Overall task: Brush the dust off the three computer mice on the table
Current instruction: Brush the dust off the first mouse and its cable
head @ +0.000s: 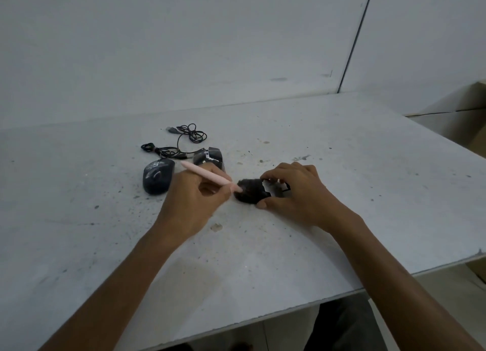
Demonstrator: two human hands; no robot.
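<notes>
On table [342, 192]: 3 mice | left hand [194, 200] grips brush [207, 175] | right hand [297, 192] grips mouse [252, 192]

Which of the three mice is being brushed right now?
The rightmost mouse, steadied by the right hand while the left hand works the pink brush on it. The other two mice lie untouched farther left.

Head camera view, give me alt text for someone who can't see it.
A person's left hand holds a pink brush against a dusty black mouse steadied by the right hand on a speckled white table. Two more dark mice and tangled cables lie behind the left hand.
</notes>
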